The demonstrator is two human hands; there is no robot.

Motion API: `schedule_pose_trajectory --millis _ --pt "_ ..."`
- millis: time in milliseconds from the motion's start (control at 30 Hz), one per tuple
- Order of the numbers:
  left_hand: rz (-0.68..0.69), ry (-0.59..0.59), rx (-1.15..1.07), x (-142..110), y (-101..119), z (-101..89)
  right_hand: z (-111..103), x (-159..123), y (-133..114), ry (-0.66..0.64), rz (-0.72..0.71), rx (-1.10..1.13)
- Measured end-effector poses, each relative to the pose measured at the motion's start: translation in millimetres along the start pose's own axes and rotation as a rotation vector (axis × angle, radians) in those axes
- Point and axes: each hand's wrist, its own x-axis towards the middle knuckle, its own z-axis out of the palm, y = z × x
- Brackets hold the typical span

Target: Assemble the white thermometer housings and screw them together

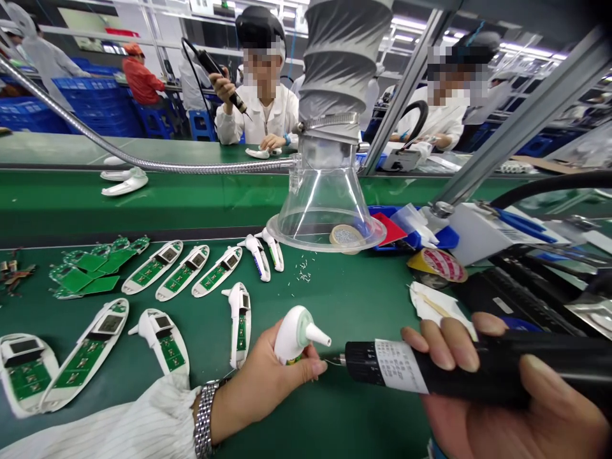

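Observation:
My left hand (280, 376) is closed around a white ear thermometer housing (292, 333), its pointed probe tip aimed to the right. Most of the housing's body is hidden by my palm and fingers. In my right hand (482, 370) lies a black electric screwdriver (368, 364) with a white paper label, held level. Its thin bit points left and ends close to my left fingertips; whether it touches anything there I cannot tell. Opened thermometer halves with green circuit boards (239, 325) and small screens lie on the green mat left of my hands.
Loose small screws (305, 271) are scattered under a clear suction hood (325, 210), near a round tub of screws (347, 236). Green circuit boards (98, 264) are piled at left. A tape roll (437, 264) and a blue tray (447, 238) stand at right. Co-workers sit across the green conveyor (201, 201).

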Motion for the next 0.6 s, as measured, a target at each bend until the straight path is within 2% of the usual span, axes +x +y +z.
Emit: schedule_pose_trajectory --millis 133,267,500,600 --pt "0.032 -0.038 0.043 -2.1 -1.9 0.1 5.3 -0.5 -1.5 0.067 0.050 0.026" --pt "0.040 -0.070 0.060 -1.3 -0.1 -0.1 4.6 -2.3 -2.3 0.063 0.059 0.029" --pt "0.055 -0.265 0.180 -2.8 0.8 -7.5 2.5 -0.4 -3.1 0.092 0.171 0.044" --pt "0.039 -0.323 0.124 -3.4 1.7 -7.3 4.0 -2.4 -3.7 0.074 0.162 0.041"
